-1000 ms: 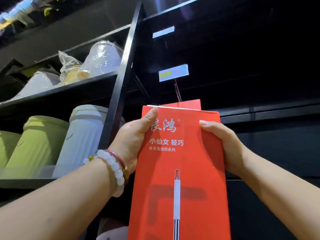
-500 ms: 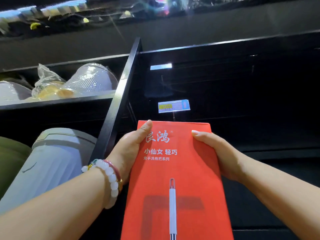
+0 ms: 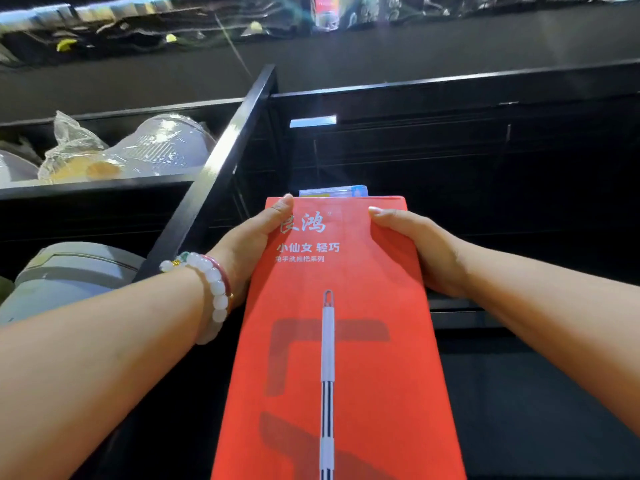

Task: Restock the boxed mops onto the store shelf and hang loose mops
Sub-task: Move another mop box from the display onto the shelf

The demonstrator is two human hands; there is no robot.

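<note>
Here, both hands clamp a tall, flat red cardboard box [image 3: 332, 341] by its long edges near the top: left hand [image 3: 247, 252] with thumb on the smooth printed face, right hand [image 3: 419, 251] likewise. Just above the grip, a glossy price tag [image 3: 332, 191] peeks out against the black metal shelf [image 3: 450, 161].

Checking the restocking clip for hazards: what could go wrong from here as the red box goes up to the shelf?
1. The red mop box has its top edge right at the price tag, so pushing on may bend or knock the tag off.
2. The left hand and right hand grip only near the top; the long lower part could swing or slip.
3. The black upright post stands close to the left hand, so knuckles may bump it.
</note>
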